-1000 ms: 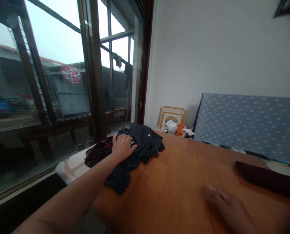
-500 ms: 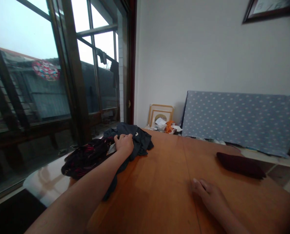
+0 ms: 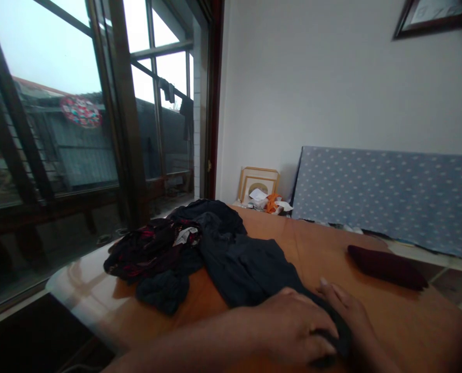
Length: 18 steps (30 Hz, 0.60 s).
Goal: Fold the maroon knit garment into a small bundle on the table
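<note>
The camera rides on my head, looking forward and down over the near edge of the table (image 3: 394,321). My left hand (image 3: 293,326) and right hand (image 3: 345,311) sit close below it at the bottom of the view. The window (image 3: 52,62) fills the left, and the white wall (image 3: 312,88) stands far ahead.

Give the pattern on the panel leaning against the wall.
The panel is grey-blue with small white dots; clearest in the head view.

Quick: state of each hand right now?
Left hand: closed on the dark garment.
Right hand: open, beside that garment, no clear grip.
</note>
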Motion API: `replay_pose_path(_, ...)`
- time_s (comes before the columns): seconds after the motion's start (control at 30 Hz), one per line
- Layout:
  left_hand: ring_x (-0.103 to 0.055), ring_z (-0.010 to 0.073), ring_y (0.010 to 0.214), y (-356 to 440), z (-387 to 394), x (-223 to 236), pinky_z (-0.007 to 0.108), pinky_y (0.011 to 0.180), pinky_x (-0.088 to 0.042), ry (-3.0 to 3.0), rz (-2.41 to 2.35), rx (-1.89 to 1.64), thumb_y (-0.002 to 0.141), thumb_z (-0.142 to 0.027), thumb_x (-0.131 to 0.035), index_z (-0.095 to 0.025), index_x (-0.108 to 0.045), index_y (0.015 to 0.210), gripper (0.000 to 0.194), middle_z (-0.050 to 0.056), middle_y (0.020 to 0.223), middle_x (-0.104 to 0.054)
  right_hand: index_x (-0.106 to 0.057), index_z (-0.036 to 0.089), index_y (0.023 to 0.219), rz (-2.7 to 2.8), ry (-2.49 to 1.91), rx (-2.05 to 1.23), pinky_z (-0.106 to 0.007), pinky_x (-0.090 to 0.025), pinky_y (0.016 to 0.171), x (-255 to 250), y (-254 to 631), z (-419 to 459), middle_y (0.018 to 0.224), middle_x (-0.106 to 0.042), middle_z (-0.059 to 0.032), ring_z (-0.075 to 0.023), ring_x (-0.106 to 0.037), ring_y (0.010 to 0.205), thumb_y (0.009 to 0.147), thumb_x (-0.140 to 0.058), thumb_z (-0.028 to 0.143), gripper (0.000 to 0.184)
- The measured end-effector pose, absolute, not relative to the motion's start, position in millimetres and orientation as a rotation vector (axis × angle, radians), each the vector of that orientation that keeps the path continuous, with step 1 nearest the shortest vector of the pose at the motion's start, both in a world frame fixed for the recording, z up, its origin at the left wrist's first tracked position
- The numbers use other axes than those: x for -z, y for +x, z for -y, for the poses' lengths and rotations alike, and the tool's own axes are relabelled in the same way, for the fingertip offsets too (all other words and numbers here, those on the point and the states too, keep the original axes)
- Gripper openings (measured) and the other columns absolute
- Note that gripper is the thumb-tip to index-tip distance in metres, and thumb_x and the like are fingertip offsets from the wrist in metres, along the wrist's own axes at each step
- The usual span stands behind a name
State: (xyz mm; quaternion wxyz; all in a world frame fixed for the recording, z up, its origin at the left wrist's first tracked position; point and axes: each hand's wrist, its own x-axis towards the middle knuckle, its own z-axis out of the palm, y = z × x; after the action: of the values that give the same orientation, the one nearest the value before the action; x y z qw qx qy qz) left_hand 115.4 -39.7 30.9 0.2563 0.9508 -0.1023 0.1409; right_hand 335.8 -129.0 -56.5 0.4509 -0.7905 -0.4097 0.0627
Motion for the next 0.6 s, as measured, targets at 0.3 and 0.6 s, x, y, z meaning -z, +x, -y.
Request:
replay_pose_path(0.3,-0.068,0.0164,0.089,112,12,-1,0.024,0.078,-0.050,2.224,-0.102,-0.512,0.096,-0.042,-0.051,-0.019,-0.070,0.104,0.031,0.004,0.097,-0.074,-0.067,0.019,0.123,1.077,-1.845,-0.334,-0.037,-0.052,0.088,50,320,126,0.112,-0.073,-0.0121,-0.0283,-0.068,0.103,0.082,-0.054,0.067,0.064)
replay_pose_path(0.6,-0.062,0.0216,0.105,108,-38,8,0.035,0.095,-0.046,2.538,-0.550,-0.828,0.094,-0.038,-0.051,-0.024,-0.069,0.104,0.025,0.005,0.107,-0.071,-0.073,0.022,0.103,1.383,-1.959,-0.298,-0.038,-0.047,0.092,54,314,126,0.106,-0.072,-0.0085,-0.0271,-0.065,0.100,0.080,-0.060,0.048,0.036)
